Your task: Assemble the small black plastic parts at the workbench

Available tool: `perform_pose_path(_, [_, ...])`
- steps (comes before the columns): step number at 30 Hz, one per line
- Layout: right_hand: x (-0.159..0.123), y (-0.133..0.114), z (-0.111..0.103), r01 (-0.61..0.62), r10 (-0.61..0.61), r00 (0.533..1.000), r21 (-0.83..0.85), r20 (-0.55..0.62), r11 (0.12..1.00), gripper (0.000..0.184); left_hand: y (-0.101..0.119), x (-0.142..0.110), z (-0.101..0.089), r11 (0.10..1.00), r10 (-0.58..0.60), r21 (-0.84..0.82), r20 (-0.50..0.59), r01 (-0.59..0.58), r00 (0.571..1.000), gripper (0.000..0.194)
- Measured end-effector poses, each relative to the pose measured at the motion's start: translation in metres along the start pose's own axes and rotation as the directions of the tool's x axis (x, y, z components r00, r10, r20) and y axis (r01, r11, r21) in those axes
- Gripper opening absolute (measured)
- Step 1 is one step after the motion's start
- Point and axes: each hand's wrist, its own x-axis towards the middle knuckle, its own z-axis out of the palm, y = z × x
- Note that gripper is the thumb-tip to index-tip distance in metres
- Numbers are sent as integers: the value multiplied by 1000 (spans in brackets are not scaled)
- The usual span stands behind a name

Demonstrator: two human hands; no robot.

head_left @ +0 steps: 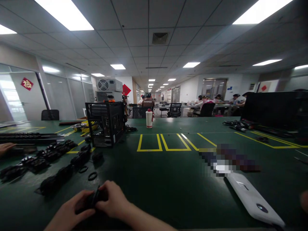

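My left hand [72, 208] and my right hand [114, 200] meet low in the view, over the near part of the green table [166, 189]. Between them is a small black part [95, 196], gripped by the fingers of both; its exact kind is hidden by the fingers and too dark to make out. Just beyond lie two loose black rings [92, 176]. A row of dark, rounded black parts [57, 178] runs away to the left, and a second row of black parts [45, 157] lies behind it.
An open computer case [106, 123] stands at the back left, with power supplies [109, 85] on top. A white bottle [149, 118] is farther back. On the right lie a long white device [255, 199] and a black monitor [271, 109]. Another person's hand [6, 148] shows at left.
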Motion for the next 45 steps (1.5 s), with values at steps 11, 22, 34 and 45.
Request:
perform_pose_path(11, [-27, 96, -205, -67, 122, 968, 244, -221, 967, 35, 148, 104, 159, 941, 334, -9, 156, -337, 929, 36])
perform_pose_path(22, [-24, 116, -219, -49, 146, 969, 423, -200, 905, 53, 147, 121, 176, 946, 323, -79, 157, -314, 933, 45])
perform_pose_path(34, [-30, 100, -218, -126, 214, 954, 365, -212, 922, 34, 133, 131, 184, 928, 366, -131, 153, -348, 918, 46])
perform_pose_path(45, [-24, 115, -216, -110, 179, 966, 331, -187, 937, 34, 131, 134, 183, 933, 359, -96, 144, -348, 922, 45])
